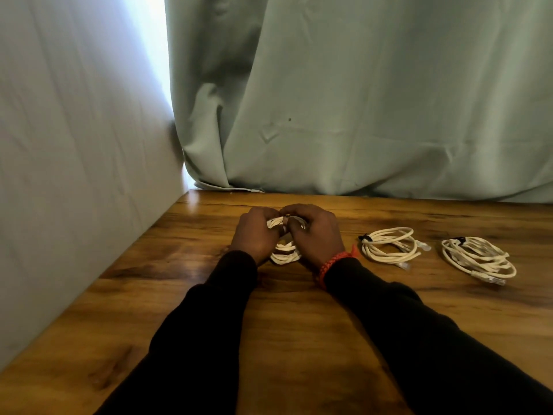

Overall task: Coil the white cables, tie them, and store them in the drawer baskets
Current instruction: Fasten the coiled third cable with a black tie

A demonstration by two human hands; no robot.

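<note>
A coiled white cable [285, 253] stands between my two hands near the far middle of the wooden table [299, 310]. My left hand [254, 233] grips its left side. My right hand [317, 233] grips its right side, fingertips meeting over the top of the coil around a small dark tie. Most of the coil is hidden by my fingers. Two other coiled white cables lie flat to the right: the nearer one [389, 245] with a black tie on its left end, the farther one [478, 259] with a black tie at its top.
A pale green curtain [359, 100] hangs behind the table's far edge. A grey-white wall [74, 145] runs along the table's left side. A red braided band [330, 263] sits on my right wrist. No drawer or basket is in view.
</note>
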